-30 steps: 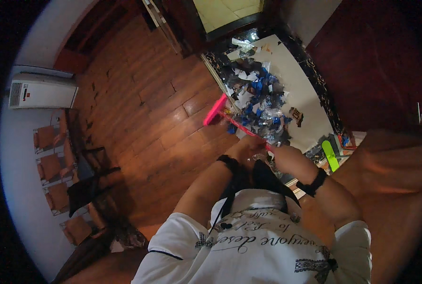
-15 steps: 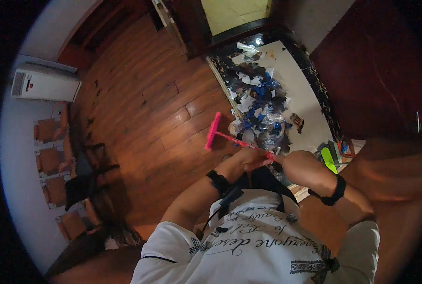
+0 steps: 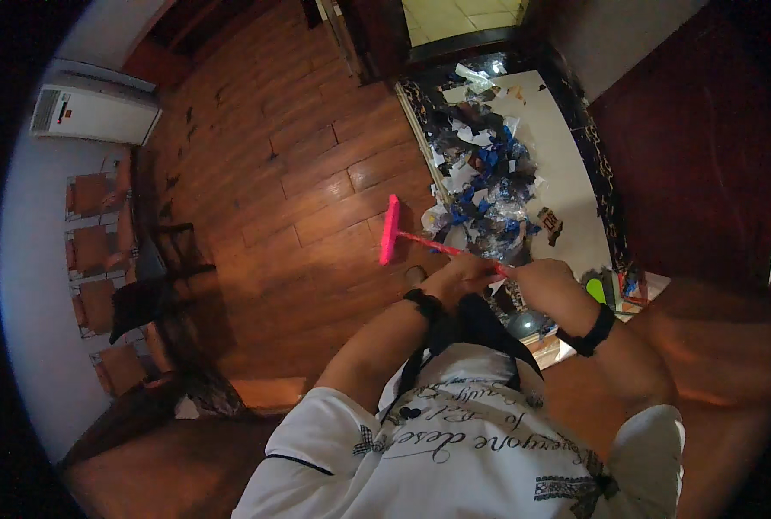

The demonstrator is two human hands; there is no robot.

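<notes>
A broom with a bright pink bar-shaped head (image 3: pixel 390 230) lies across in front of me, its head on the wooden floor left of a heap of litter. Its thin red-pink handle slants down to the right into both my hands. My left hand (image 3: pixel 470 270) is closed round the handle. Further along, toward the handle's end, my right hand (image 3: pixel 545 284) also grips it, with its fingers mostly hidden. Beyond my hands, the heap of litter (image 3: pixel 489 182) mixes crumpled clear and blue plastic, white paper scraps and dark bits. A flattened brown cardboard piece (image 3: pixel 550 226) sits at its right side.
The heap lies on a pale floor panel (image 3: pixel 560 164) with a dark patterned border, below a doorway (image 3: pixel 459 19). A green-and-grey object (image 3: pixel 596 290) stands by my right forearm. Chairs (image 3: pixel 91 251) and a white air conditioner (image 3: pixel 100 114) line the left wall.
The view has turned slightly, so the heap and doorway sit further right. The broom head has shifted a little left, away from the heap. Both hands keep their grip.
</notes>
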